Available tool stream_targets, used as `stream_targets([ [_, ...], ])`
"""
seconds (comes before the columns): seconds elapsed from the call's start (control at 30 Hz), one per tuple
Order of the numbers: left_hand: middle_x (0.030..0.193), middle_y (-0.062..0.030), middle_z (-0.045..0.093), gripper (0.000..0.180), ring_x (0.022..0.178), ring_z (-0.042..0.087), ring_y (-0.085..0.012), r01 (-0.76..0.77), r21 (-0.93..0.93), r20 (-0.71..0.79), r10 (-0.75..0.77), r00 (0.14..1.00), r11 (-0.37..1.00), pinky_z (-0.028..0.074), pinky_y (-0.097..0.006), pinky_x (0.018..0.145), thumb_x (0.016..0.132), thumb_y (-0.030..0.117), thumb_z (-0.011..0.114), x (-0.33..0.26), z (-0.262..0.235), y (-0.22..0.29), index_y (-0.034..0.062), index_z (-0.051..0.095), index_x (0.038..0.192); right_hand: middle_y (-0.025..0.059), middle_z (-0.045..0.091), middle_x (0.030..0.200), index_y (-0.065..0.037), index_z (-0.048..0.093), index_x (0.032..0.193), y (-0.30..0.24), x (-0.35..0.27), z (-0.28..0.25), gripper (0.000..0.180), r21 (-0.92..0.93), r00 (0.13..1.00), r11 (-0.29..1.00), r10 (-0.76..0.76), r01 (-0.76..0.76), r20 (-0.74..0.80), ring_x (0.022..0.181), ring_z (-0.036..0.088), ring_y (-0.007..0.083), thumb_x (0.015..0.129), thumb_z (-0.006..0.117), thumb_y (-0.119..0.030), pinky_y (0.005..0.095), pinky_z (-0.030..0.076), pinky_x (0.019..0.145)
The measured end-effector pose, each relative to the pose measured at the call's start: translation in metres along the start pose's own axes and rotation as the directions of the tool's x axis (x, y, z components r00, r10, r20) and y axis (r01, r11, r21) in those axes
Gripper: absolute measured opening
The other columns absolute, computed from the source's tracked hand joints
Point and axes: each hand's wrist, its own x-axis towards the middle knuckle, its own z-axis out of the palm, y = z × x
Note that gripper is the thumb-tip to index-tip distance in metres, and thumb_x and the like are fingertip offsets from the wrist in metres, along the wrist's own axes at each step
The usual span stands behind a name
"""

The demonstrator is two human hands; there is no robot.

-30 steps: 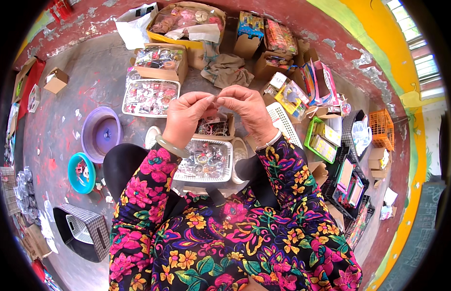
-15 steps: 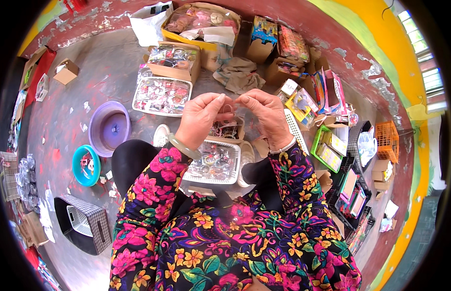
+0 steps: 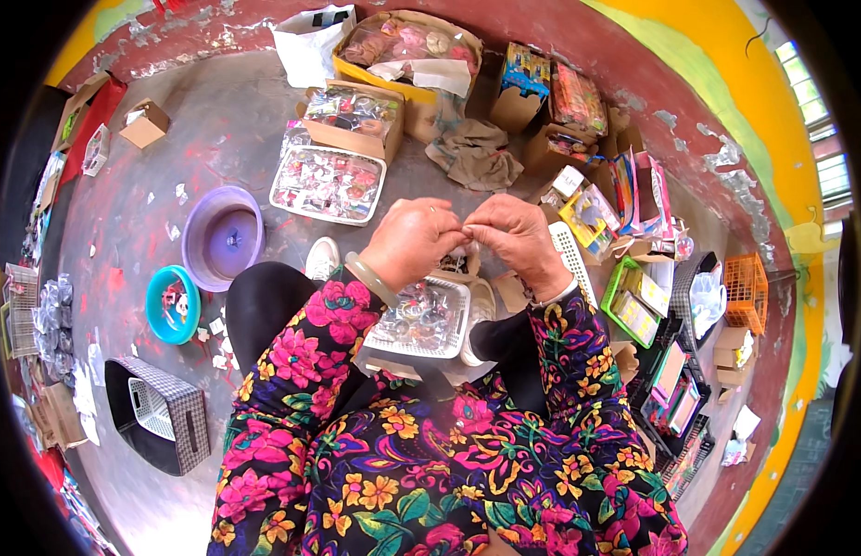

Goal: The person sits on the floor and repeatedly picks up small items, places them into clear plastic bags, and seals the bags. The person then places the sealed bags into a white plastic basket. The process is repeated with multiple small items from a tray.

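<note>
- Head view, from above: we hold both hands in front of us, the tips meeting or nearly meeting between them; our left hand [image 3: 414, 236] has curled, partly spread fingers, and whether they clamp on anything we cannot tell.
- Our right hand [image 3: 523, 241] has thumb and forefinger pressed together where the hands meet; we cannot make out what, if anything, sits in that pinch.
- We judge the step in hand to be fine fingertip work; a next move would call for a light pinch, steady wrists and a clear sight of the tips.
- Nearest below our hands stand a small cardboard box [image 3: 474, 259], mostly hidden by them, and a white basket [image 3: 417, 350]; in the basket lie packets [image 3: 419, 313], clear and shiny, heaped loosely, with small dark and coloured pieces inside; we would expect them to slide easily.
- Beyond our left hand sits a white tray [image 3: 324, 215] of clear packets with pink and red bits; well to its left, a purple basin [image 3: 197, 243].
- Right of our right hand, a white rack [image 3: 571, 259] stands near; farther right, a green basket [image 3: 612, 284] holds pale boxes.
</note>
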Motion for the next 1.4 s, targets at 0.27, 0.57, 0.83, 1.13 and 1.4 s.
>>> stream_targets([
  [0.27,0.079,-0.0095,0.067,0.016,0.070,0.062,-0.0149,0.354,-0.245,0.179,-0.317,0.931,0.902,0.048,-0.026,0.065,0.081,0.014,0.062,0.000,-0.012,0.007,0.0013,0.067,0.090,0.0055,0.060,0.072,0.000,0.066,0.076,-0.017,-0.002,-0.005,0.006,0.197,0.994,0.975,0.108,-0.104,-0.011,0.070,0.055,0.0137,0.073,0.066,-0.005,0.0252,0.041,0.062],
  [0.57,0.078,-0.0088,0.066,0.016,0.069,0.060,-0.0113,0.522,-0.651,0.284,-0.460,0.841,0.552,0.048,-0.024,0.065,0.085,0.009,0.058,0.004,-0.018,0.010,-0.0046,0.066,0.087,0.0034,0.060,0.075,0.002,0.066,0.078,-0.016,-0.001,-0.011,0.006,0.304,0.985,0.946,0.145,-0.110,-0.095,0.071,0.053,0.0103,0.074,0.065,-0.003,0.0228,0.041,0.063],
  [0.83,0.072,-0.0068,0.065,0.019,0.062,0.058,-0.0091,0.432,-0.866,0.295,-0.441,0.848,0.251,0.047,-0.022,0.059,0.085,0.013,0.059,0.004,-0.014,0.009,-0.0052,0.065,0.082,0.0027,0.060,0.076,0.001,0.066,0.082,-0.007,0.000,-0.009,0.008,0.357,0.976,0.930,0.149,-0.084,-0.156,0.072,0.052,0.0098,0.078,0.064,-0.005,0.0221,0.040,0.065],
  [1.13,0.071,-0.0101,0.064,0.016,0.067,0.061,-0.0250,0.220,-0.009,-0.075,-0.220,0.973,0.975,0.047,-0.033,0.061,0.081,0.014,0.057,-0.004,0.000,0.003,0.0006,0.065,0.075,0.0062,0.062,0.078,-0.005,0.065,0.084,-0.004,0.005,-0.002,0.018,-0.305,0.982,0.936,-0.188,0.173,-0.021,0.074,0.057,0.0210,0.069,0.069,-0.013,0.0308,0.044,0.068],
  [1.4,0.077,-0.0135,0.063,0.013,0.073,0.060,-0.0300,0.111,-0.065,0.062,-0.107,0.992,0.992,0.048,-0.036,0.066,0.078,0.013,0.059,-0.005,0.000,-0.001,0.0013,0.065,0.079,0.0049,0.059,0.062,-0.005,0.066,0.068,0.010,-0.002,0.003,0.015,-0.204,0.982,0.977,0.090,-0.056,0.165,0.064,0.054,0.0219,0.072,0.067,-0.020,0.0336,0.042,0.058],
])
